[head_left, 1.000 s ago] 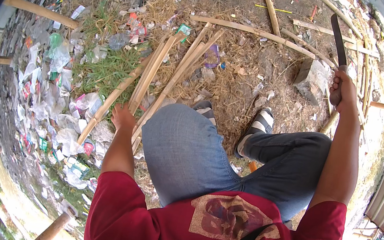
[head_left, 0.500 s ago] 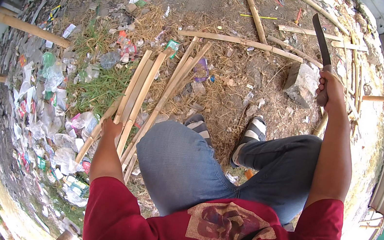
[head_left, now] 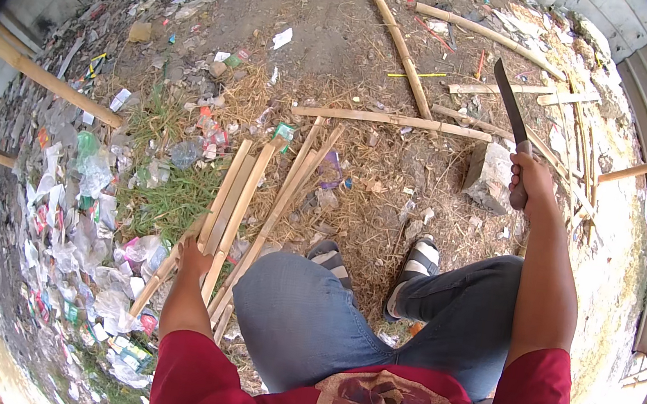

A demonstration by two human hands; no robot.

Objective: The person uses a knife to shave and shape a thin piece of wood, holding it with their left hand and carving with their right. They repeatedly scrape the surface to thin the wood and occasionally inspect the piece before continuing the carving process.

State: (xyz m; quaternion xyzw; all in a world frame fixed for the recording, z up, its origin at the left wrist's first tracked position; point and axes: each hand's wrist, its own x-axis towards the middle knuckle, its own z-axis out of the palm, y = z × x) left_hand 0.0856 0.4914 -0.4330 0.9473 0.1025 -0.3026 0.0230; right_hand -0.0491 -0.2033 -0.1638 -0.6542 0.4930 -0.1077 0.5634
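My right hand (head_left: 531, 181) is closed round the handle of a machete (head_left: 511, 104). Its dark, slightly curved blade points up and away, tilted to the left, and touches nothing that I can make out. On the left, my left hand (head_left: 195, 257) grips a split bamboo strip (head_left: 160, 282) at the outer side of a bundle; part of the fingers is hidden. Several more bamboo strips (head_left: 243, 203) lie side by side just right of that hand, beside my bent left knee. Two narrower strips (head_left: 290, 185) lie closer to my feet.
A grey concrete block (head_left: 489, 177) sits beyond my right foot, near the machete handle. Bamboo poles (head_left: 395, 43) and cut lengths (head_left: 393, 120) lie across the ground ahead. Plastic litter (head_left: 87, 239) covers the left side. A corrugated metal wall (head_left: 645, 164) stands at right.
The view has tilted, so the ground sits lower in the picture. My right hand and the machete have shifted slightly left. My left hand stays on the bamboo strip.
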